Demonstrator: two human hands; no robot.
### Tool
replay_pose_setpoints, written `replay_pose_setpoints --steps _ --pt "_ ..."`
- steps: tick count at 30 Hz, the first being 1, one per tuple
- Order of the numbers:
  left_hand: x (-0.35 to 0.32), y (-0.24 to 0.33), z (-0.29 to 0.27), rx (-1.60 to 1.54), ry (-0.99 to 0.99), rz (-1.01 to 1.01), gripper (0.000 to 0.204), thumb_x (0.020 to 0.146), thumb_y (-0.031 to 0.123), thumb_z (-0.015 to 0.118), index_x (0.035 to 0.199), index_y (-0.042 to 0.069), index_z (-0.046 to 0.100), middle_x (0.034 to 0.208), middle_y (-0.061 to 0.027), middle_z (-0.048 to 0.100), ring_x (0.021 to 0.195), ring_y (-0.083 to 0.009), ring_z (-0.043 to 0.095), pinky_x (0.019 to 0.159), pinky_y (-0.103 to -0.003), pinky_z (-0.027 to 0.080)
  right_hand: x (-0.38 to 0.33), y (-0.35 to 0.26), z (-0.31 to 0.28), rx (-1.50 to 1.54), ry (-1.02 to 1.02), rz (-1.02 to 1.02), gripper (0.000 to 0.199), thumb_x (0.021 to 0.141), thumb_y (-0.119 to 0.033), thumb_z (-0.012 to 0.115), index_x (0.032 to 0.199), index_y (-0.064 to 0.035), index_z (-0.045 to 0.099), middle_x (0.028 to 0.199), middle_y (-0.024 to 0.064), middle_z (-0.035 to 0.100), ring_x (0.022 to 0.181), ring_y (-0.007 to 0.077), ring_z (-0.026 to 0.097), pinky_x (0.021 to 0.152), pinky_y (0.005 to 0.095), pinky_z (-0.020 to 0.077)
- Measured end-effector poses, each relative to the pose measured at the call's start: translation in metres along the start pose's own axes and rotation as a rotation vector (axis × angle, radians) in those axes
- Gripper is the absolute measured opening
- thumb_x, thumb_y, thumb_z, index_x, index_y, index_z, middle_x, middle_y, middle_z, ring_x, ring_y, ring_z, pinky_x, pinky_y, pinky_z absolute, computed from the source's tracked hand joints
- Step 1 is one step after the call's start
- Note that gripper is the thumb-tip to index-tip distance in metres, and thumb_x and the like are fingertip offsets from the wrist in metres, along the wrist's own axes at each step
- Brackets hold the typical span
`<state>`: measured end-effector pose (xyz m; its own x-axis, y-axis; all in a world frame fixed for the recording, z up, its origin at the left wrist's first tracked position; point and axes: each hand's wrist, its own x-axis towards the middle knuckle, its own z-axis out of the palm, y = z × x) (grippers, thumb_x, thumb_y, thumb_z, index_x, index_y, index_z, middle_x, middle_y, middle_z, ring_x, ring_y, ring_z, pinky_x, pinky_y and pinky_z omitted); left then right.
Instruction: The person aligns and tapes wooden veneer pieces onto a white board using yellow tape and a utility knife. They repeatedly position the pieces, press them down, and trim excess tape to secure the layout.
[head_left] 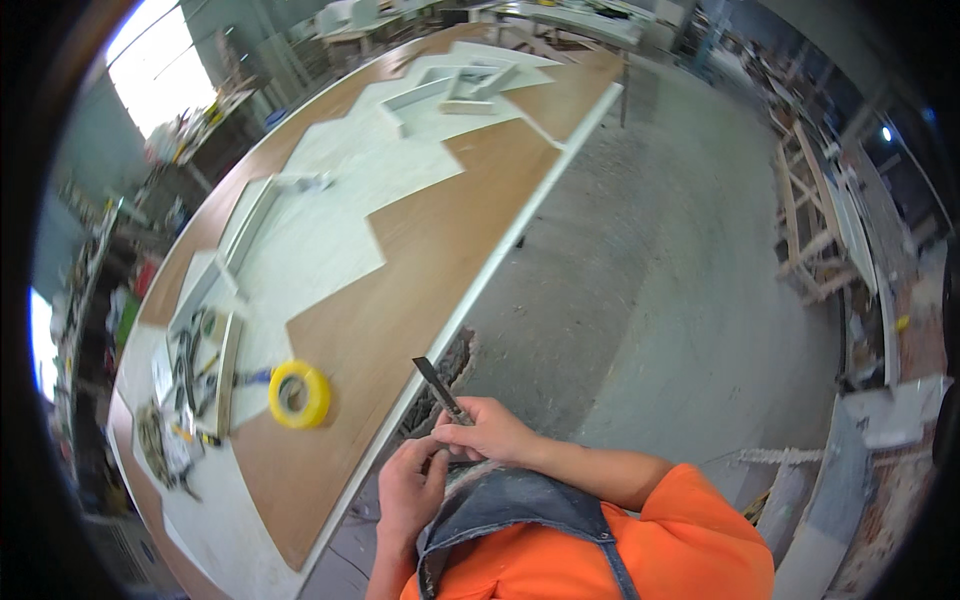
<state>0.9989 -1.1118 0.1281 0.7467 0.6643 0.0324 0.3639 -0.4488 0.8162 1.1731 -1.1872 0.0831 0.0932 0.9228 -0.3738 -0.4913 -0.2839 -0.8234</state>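
My right hand (492, 432) is closed round a narrow tool with a flat dark blade (438, 384), perhaps a chisel or a knife. Its slanted tip points up and to the left, beside the table's near edge. Close against it, my left hand (410, 487) has its fingers curled in at the top of the dark apron (520, 500). What those fingers hold, if anything, is hidden. On the long table (395, 405) to my left stands a roll of yellow tape (300, 394), nearest to my hands.
White panel with zigzag edges (340, 220) lies over brown board on the table. White strip frames (470, 95) stand on it farther off. Hand tools and a cloth-like bundle (152, 440) clutter its left end. A wooden rack (808, 215) stands to the right across the grey floor (650, 250).
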Motion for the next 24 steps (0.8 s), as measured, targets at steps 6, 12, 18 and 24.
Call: replay_pose_setpoints --steps 6,12,18,24 --pt "0.096 0.077 0.094 0.193 -0.153 0.397 0.015 0.088 0.005 0.07 0.102 0.004 0.074 0.085 -0.013 0.067 0.078 -0.0323 0.067 0.068 -0.041 0.054 -0.062 -0.049 -0.114 0.059 0.345 -0.108 0.015 0.098 -0.02 0.073 0.102 -0.0079 0.065 0.079 -0.0014 0.062 0.058 0.0067 0.053 0.052 0.0231 0.042" --pt "0.193 0.116 0.189 0.301 -0.326 0.649 0.033 0.084 0.008 0.073 0.117 0.007 0.07 0.089 -0.0083 0.066 0.08 -0.0292 0.065 0.073 -0.04 0.054 -0.088 -0.061 -0.219 0.444 0.593 -0.246 0.011 0.098 -0.014 0.071 0.105 -0.0063 0.067 0.082 0.0016 0.065 0.061 0.0091 0.056 0.054 0.024 0.0427" --pt "0.308 0.141 0.292 0.237 -0.443 0.773 0.034 0.083 0.01 0.072 0.117 0.008 0.07 0.092 -0.0065 0.066 0.079 -0.0272 0.064 0.074 -0.039 0.054 -0.079 -0.102 -0.345 0.518 0.772 -0.301 0.022 0.096 -0.005 0.069 0.117 -0.0033 0.063 0.086 0.0043 0.067 0.061 0.0117 0.058 0.054 0.0261 0.0442" --pt "0.452 0.195 0.373 0.159 -0.471 0.848 0.037 0.085 0.016 0.072 0.121 0.01 0.07 0.107 -0.0072 0.069 0.093 -0.0264 0.066 0.085 -0.038 0.054 -0.064 -0.202 -0.478 0.369 0.905 -0.369 0.031 0.092 0.004 0.066 0.122 -0.0038 0.06 0.086 0.004 0.064 0.062 0.0139 0.058 0.054 0.0279 0.0438"
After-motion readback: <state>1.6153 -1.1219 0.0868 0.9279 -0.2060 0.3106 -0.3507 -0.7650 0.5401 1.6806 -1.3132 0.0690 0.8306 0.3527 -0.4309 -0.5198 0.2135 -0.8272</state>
